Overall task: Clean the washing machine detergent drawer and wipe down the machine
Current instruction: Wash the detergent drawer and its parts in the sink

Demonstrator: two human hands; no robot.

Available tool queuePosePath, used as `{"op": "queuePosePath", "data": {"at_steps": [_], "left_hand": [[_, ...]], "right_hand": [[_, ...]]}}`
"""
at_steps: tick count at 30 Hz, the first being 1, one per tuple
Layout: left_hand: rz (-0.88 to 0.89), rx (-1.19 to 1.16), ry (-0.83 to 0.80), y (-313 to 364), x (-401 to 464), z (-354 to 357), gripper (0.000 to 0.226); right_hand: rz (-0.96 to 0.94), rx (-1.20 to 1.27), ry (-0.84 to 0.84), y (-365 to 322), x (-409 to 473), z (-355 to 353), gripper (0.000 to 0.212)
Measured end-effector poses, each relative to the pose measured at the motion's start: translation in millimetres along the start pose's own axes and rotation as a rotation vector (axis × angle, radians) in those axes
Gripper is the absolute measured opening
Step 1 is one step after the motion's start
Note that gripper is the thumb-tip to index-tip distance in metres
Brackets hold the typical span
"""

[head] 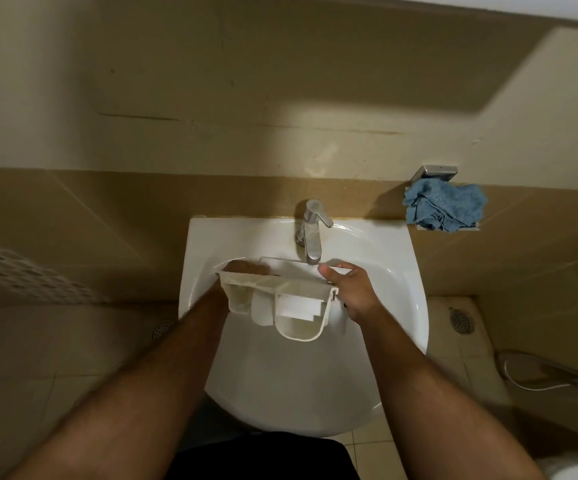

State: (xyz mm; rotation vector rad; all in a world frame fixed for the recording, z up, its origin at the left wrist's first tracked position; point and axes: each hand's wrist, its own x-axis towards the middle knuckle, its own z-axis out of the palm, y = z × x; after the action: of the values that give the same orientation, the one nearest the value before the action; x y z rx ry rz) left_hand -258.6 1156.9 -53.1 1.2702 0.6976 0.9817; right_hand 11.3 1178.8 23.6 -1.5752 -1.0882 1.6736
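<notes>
The right hand [351, 292] has its grip closed on the right end of the drawer [280, 299], thumb laid over the top edge and fingers wrapped below. The left hand [242, 271] takes the opposite end; its fingers curl behind the far wall, mostly hidden by the plastic, so it reads as a closed hold too. With an end in each grip, the drawer hangs level across the sink [401, 258], clear of the basin floor, its far edge just under the tap [311, 237]. That placing looks chosen so water would land inside and drain into the bowl beneath. Whether the tap is running I cannot tell.

The drawer is off-white, yellowed plastic, its open compartments tipped toward the wearer: a rounded scoop-shaped end nearest the body, a white insert inside it, and narrower divided chambers toward the left grip. Some dull staining shows on the walls.

Well to the right of the right grip, a crumpled blue cloth [445, 207] sits on a small wall shelf [436, 171], probably kept for wiping.
</notes>
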Motion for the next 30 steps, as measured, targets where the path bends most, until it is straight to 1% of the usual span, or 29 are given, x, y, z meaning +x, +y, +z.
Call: {"op": "queuePosePath", "data": {"at_steps": [1,2,3,4,5,6,7,9,14,16,18,19,20,21,23,24,26,28,30], "left_hand": [[-0.246,-0.017,0.172,30,6,31,0.021],[-0.488,0.120,0.461,50,9,48,0.024],[-0.591,0.281,0.597,54,6,55,0.026],[-0.636,0.356,0.632,60,7,62,0.026],[-0.631,0.357,0.628,61,7,67,0.025],[-0.643,0.296,0.636,60,11,69,0.021],[-0.648,0.207,0.670,58,16,72,0.017],[-0.638,0.083,0.677,47,24,73,0.014],[-0.549,0.317,0.608,40,32,77,0.014],[-0.542,0.318,0.597,40,35,75,0.014],[-0.533,0.281,0.601,41,37,75,0.013],[-0.526,0.252,0.595,40,38,75,0.014],[-0.519,0.227,0.579,39,40,77,0.015],[-0.516,0.202,0.567,41,41,80,0.017],[-0.518,0.129,0.558,41,45,90,0.020],[-0.523,0.082,0.576,40,47,96,0.021],[-0.516,0.010,0.617,39,51,106,0.021],[-0.490,0.005,0.648,38,52,111,0.022],[-0.486,0.007,0.624,41,49,111,0.019]], "right_hand": [[-0.006,0.017,0.001,-1,-1,-2,0.009],[-0.010,0.026,0.010,-5,-4,-5,0.007],[-0.005,0.018,0.026,-10,-7,-7,0.007],[-0.003,-0.001,0.041,-12,-8,-11,0.007],[-0.004,-0.018,0.044,-14,-10,-15,0.004],[-0.002,-0.029,0.035,-18,-13,-19,0.004],[-0.003,-0.039,0.022,-20,-15,-22,0.009],[-0.004,-0.062,0.006,-21,-16,-26,0.011],[0.040,-0.098,0.024,-18,-13,-30,0.008],[0.054,-0.083,0.029,-19,-12,-32,0.007],[0.057,-0.044,0.020,-20,-10,-35,0.011],[0.062,-0.041,0.016,-20,-10,-39,0.011],[0.069,-0.043,0.021,-19,-9,-43,0.005],[0.080,-0.049,0.033,-20,-11,-47,0.006],[0.097,-0.066,0.054,-22,-14,-57,0.023],[0.103,-0.069,0.062,-23,-15,-62,0.028],[0.108,-0.066,0.060,-23,-18,-69,0.032],[0.114,-0.066,0.075,-22,-19,-70,0.033],[0.121,-0.047,0.090,-20,-21,-68,0.037]]}}
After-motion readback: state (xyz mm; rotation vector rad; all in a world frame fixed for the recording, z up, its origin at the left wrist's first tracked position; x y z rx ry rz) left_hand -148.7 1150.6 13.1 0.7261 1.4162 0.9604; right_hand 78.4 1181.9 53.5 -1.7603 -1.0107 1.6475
